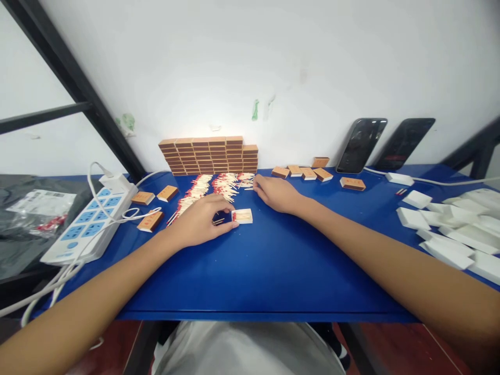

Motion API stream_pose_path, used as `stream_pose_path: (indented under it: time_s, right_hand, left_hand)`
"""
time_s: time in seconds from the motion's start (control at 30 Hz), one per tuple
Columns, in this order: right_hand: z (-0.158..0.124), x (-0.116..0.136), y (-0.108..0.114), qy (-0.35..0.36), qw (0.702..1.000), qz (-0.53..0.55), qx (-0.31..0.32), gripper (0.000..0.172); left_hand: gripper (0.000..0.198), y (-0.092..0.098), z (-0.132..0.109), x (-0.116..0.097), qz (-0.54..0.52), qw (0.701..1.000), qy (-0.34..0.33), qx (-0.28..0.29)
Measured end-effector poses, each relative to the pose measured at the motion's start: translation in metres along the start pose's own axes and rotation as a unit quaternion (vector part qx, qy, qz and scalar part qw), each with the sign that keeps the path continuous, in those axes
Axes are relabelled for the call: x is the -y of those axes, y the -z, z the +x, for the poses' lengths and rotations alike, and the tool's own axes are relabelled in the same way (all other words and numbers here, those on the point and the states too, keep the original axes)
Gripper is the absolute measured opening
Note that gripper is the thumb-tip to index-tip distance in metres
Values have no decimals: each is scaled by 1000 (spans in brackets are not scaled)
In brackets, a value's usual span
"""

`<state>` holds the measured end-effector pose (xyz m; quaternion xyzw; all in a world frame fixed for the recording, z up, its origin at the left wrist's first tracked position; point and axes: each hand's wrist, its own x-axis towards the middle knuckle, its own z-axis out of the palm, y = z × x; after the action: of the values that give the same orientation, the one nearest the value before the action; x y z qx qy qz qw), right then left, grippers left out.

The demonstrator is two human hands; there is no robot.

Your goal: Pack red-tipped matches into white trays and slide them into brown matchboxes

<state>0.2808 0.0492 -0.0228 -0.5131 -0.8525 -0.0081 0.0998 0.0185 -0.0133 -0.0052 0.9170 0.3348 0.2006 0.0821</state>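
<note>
A small white tray (pixel 245 220) with red-tipped matches in it lies on the blue table (pixel 273 271). My left hand (pixel 203 220) is at its left side, thumb and fingers curved apart, the thumb tip by the tray's lower left corner; a few matches show between thumb and fingers. My right hand (pixel 276 194) is above and right of the tray, fingers curled together at the right end of a pile of loose matches (pixel 224 186); what they pinch is too small to make out. Another match pile (pixel 197 190) lies behind my left hand.
Stacked matchboxes (pixel 207 156) stand against the wall. Loose matchboxes (pixel 352 183) lie at back right and left. A phone (pixel 360 146) leans on the wall. White empty trays (pixel 464 224) are heaped at right. A power strip (pixel 91 221) with cables is at left.
</note>
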Motion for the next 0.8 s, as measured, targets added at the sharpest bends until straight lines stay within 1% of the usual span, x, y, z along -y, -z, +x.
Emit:
stream_pose_path:
  time_s: [0.3,0.57,0.8]
  right_hand:
    - [-1,1,2,-1,1000,-1,6,22]
    - [0,0,-1,4,1000,-4,2,22]
    - [1,0,-1,5,1000,0,-3,21]
  left_hand:
    - [23,0,0,1,-14,1000,1,-2]
    - [24,-2,-1,5,-10,1000,-1,-5]
    - [22,-1,-2,2,-9,1000,4,-5]
